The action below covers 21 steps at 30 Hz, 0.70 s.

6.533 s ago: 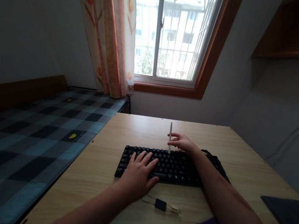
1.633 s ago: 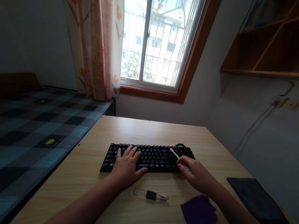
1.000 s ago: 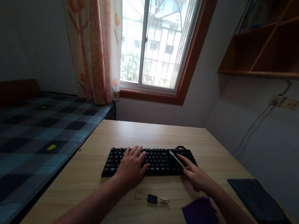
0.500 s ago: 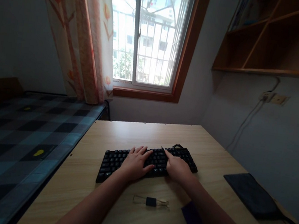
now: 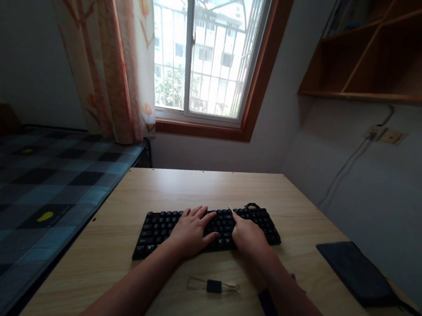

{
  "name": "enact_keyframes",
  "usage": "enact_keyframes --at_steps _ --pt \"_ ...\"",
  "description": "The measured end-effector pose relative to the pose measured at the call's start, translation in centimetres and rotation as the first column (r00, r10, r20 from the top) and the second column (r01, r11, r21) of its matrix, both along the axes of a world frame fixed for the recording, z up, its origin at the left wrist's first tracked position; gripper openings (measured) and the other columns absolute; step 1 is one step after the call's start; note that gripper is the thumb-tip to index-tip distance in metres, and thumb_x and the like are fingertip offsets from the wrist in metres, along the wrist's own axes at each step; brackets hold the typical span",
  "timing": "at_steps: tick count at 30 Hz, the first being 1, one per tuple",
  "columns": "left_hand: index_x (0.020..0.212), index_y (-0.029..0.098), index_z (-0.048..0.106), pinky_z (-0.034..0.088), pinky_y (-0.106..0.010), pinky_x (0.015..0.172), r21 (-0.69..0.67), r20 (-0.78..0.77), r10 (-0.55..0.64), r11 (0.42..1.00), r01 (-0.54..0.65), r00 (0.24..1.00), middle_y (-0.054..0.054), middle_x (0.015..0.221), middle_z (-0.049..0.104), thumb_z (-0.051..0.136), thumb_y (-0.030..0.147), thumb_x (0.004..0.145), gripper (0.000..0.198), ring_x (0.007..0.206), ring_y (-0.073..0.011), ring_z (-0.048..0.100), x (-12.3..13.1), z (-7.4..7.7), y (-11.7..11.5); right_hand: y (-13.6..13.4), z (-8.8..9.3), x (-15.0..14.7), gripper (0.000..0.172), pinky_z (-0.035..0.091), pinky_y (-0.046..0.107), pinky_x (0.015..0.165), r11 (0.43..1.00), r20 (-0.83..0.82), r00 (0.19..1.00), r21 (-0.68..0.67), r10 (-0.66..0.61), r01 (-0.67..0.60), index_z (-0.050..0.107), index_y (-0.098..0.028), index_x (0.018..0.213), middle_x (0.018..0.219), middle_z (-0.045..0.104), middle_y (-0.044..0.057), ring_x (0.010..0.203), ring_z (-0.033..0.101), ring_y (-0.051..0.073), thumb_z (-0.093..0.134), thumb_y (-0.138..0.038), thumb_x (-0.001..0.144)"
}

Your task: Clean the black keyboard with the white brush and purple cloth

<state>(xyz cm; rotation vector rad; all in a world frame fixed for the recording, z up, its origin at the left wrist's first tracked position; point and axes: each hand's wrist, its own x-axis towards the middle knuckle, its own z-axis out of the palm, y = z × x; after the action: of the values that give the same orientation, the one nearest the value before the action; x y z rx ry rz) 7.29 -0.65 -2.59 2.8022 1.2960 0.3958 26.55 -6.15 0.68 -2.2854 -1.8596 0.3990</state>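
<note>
A black keyboard (image 5: 157, 229) lies on the wooden table, slightly slanted. My left hand (image 5: 192, 231) rests on its middle keys, fingers spread and thumb stretched to the right. My right hand (image 5: 249, 236) is closed over the right half of the keyboard, gripping a thin pointed tool (image 5: 230, 208). Only the tool's pale, narrow tip shows past the fingers, over the upper rows; its kind is not clear. In front of the hands lies a small dark block with wire loops (image 5: 214, 286). A dark purple piece (image 5: 270, 310) is partly hidden beneath my right forearm.
A dark flat pouch (image 5: 355, 275) with a strap lies at the table's (image 5: 207, 181) right edge. Left of the table stands a bed with a checked cover (image 5: 86, 177). A coiled cable (image 5: 252, 205) sits behind the keyboard. Wall shelves (image 5: 365, 64) hang at upper right.
My right hand has shifted slightly left, and the tool's tip now looks pale instead of dark. My right forearm covers more of the purple piece. The left hand stays put on the keys.
</note>
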Motion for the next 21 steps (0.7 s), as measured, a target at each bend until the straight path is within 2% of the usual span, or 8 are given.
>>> enact_keyframes --at_steps 4,8,13,21 --pt "0.148 0.027 0.049 0.026 -0.052 0.118 0.0 -0.011 0.01 1.0 -0.01 1.0 -0.011 0.157 0.044 0.046 0.064 0.094 0.065 0.146 -0.0327 0.036 0.1 -0.1 0.0 -0.6 0.2 -0.1 0.063 0.05 0.035 0.086 1.0 0.024 1.0 0.008 0.006 -0.006 0.046 -0.017 0.152 0.121 0.071 0.02 0.109 0.07 0.03 0.038 -0.013 0.09" --pt "0.148 0.028 0.049 0.026 -0.051 0.118 0.005 -0.011 0.012 1.0 -0.012 1.0 -0.01 0.157 0.044 0.047 0.064 0.094 0.065 0.146 -0.0324 0.036 0.1 -0.3 0.3 -1.5 0.5 -0.3 0.063 0.051 0.036 0.083 0.999 0.044 0.999 -0.041 0.011 -0.009 0.047 -0.017 0.151 0.118 0.072 0.02 0.106 0.071 0.032 0.041 -0.013 0.089" --pt "0.148 0.029 0.049 0.025 -0.052 0.118 0.002 -0.007 0.017 1.0 -0.017 1.0 -0.011 0.157 0.044 0.047 0.066 0.093 0.066 0.145 -0.033 0.037 0.1 -0.7 0.5 -2.8 0.6 -0.3 0.061 0.049 0.036 0.089 0.998 0.002 1.0 -0.06 0.026 -0.026 0.051 -0.017 0.149 0.123 0.071 0.019 0.112 0.068 0.031 0.041 -0.013 0.089" --pt "0.148 0.028 0.049 0.025 -0.052 0.118 0.013 0.002 0.018 1.0 -0.018 1.0 -0.011 0.155 0.046 0.045 0.065 0.094 0.066 0.143 -0.0338 0.04 0.2 -0.3 0.4 -6.3 1.3 -0.4 0.053 0.05 0.039 0.085 0.986 0.034 0.995 -0.136 0.098 -0.092 0.06 -0.012 0.139 0.118 0.072 0.022 0.106 0.07 0.033 0.04 -0.012 0.09"
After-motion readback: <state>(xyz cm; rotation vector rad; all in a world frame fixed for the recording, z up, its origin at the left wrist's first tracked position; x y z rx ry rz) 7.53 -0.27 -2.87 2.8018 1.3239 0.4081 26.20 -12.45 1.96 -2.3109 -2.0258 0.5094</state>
